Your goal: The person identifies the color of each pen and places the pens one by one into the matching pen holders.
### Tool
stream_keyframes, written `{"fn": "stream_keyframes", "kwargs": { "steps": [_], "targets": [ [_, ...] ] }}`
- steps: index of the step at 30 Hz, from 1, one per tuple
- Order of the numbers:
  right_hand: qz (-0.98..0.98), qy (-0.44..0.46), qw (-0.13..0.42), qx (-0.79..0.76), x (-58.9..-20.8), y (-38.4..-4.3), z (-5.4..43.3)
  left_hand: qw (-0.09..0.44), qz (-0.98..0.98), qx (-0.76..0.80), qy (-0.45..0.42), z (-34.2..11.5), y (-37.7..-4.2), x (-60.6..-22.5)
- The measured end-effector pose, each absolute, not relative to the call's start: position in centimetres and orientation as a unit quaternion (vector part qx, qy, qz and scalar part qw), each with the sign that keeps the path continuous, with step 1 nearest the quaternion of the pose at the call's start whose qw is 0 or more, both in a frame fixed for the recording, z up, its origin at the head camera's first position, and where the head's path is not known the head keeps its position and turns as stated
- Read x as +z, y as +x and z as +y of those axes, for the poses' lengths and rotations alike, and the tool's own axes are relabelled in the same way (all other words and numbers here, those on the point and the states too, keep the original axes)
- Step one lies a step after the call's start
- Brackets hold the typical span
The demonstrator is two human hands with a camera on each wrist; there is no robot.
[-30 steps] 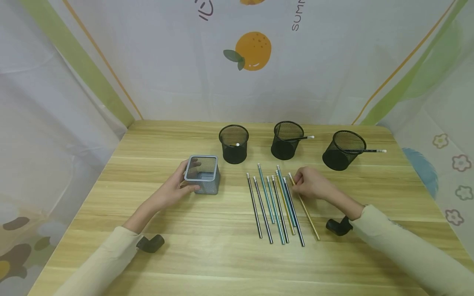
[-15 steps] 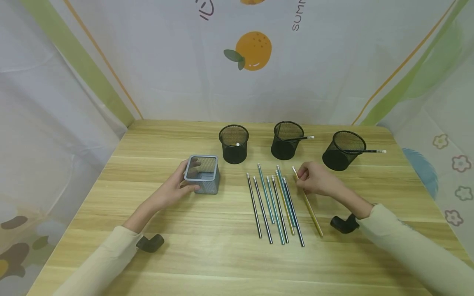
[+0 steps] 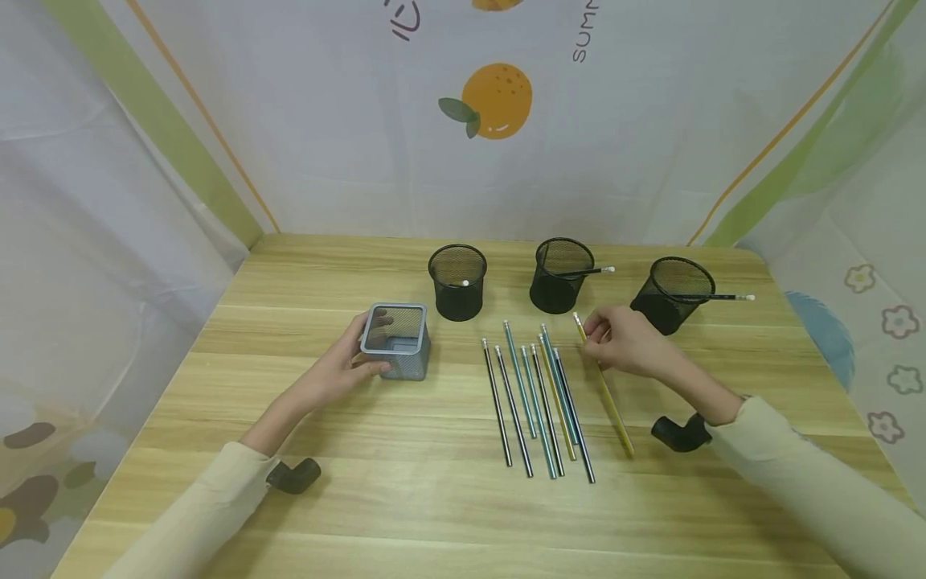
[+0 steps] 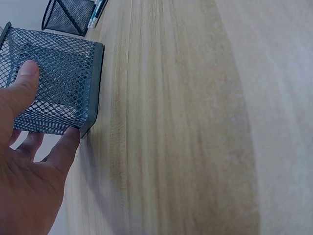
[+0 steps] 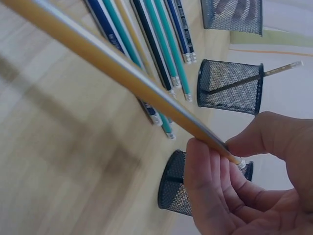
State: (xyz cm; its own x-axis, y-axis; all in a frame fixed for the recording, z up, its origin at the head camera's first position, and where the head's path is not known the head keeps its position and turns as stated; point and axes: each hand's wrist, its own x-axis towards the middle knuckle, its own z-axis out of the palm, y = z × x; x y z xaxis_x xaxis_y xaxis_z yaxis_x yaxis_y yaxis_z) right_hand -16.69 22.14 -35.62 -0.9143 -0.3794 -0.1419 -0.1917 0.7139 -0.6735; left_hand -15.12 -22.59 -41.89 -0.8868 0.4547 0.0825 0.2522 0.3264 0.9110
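My left hand (image 3: 338, 371) holds a grey square mesh pencil holder (image 3: 408, 363) upright at the left of the table, thumb on one side and fingers round the other. The left wrist view shows the thumb against the mesh (image 4: 58, 83). My right hand (image 3: 628, 342) pinches a yellow pencil (image 3: 613, 406) close to its white eraser, between thumb and fingertips. In the right wrist view, this pencil (image 5: 132, 83) slants above the table. To its left lie several pencils (image 3: 513, 410), dark, teal and yellow, side by side with erasers pointing away.
Behind the pencils stand three round black mesh holders: left (image 3: 459, 302), middle (image 3: 553, 294) and right (image 3: 657, 310). Each has a pencil in it; those in the middle and right ones lean out over the rim. A printed curtain (image 3: 347, 161) hangs behind the table (image 3: 405, 515).
My right hand has drawn the yellow pencil away from the row, rightward and toward the back, its tilt shifting slightly. My left hand and the grey holder have stayed put.
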Motion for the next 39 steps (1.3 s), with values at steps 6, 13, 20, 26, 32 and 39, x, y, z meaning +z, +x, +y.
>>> {"fn": "stream_keyframes", "kwargs": {
  "steps": [6, 13, 20, 26, 32, 39],
  "targets": [
    [0.913, -0.166, 0.126, -0.352, -35.1, -16.6, 22.3, 0.097, 0.809, 0.536, 0.219, -22.6, -15.0, -41.8],
    [0.912, -0.173, 0.12, -0.352, -34.5, -16.6, 22.3, 0.096, 0.809, 0.537, 0.219, -22.6, -15.1, -41.9],
    [0.914, -0.182, 0.106, -0.348, -33.8, -16.6, 22.2, 0.097, 0.81, 0.536, 0.219, -22.5, -15.0, -41.8],
    [0.918, -0.186, 0.09, -0.339, -33.2, -16.7, 22.1, 0.095, 0.811, 0.534, 0.218, -22.6, -15.1, -41.9],
    [0.919, -0.19, 0.072, -0.337, -32.6, -16.6, 22.0, 0.093, 0.812, 0.534, 0.219, -22.6, -15.0, -41.8],
    [0.915, -0.207, 0.051, -0.342, -32.4, -16.6, 22.0, 0.093, 0.814, 0.53, 0.218, -22.5, -15.0, -41.9]
  ]
}}
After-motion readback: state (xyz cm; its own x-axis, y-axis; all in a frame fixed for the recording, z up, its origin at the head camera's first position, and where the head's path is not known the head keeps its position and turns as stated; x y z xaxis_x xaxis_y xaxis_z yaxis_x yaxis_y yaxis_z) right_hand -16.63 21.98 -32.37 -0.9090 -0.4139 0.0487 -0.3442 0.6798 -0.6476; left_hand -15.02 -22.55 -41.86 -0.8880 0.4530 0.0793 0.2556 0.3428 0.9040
